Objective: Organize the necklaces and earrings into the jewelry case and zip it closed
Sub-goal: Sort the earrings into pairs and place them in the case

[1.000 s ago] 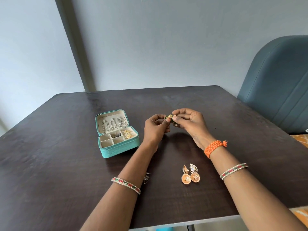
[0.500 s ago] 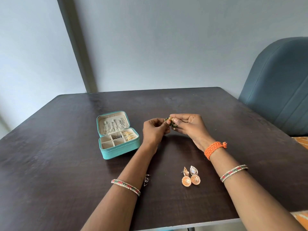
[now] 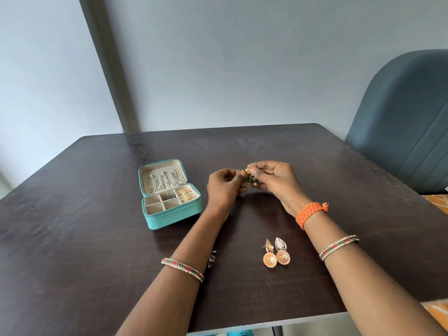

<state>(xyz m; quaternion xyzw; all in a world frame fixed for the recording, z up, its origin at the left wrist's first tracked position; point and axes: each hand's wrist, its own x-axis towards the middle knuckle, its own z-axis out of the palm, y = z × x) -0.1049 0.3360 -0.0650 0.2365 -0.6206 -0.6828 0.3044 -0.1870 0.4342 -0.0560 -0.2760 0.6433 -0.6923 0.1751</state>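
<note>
A teal jewelry case lies open on the dark table, with chains hung in its lid and gold and dark pieces in two of its compartments. To its right, above the table, my left hand and my right hand both pinch a small gold and green earring between their fingertips. A pair of orange-gold dome earrings lies on the table between my forearms. A small silver earring peeks out beside my left forearm, partly hidden by it.
The dark wooden table ends at a front edge close to me. A blue-grey padded chair stands at the right, behind the table's corner. A grey wall with a vertical strip rises behind the table.
The view has shifted slightly. My hands stay together at the same spot and keep working the small earring between their fingertips. The case and the dome earrings have not moved.
</note>
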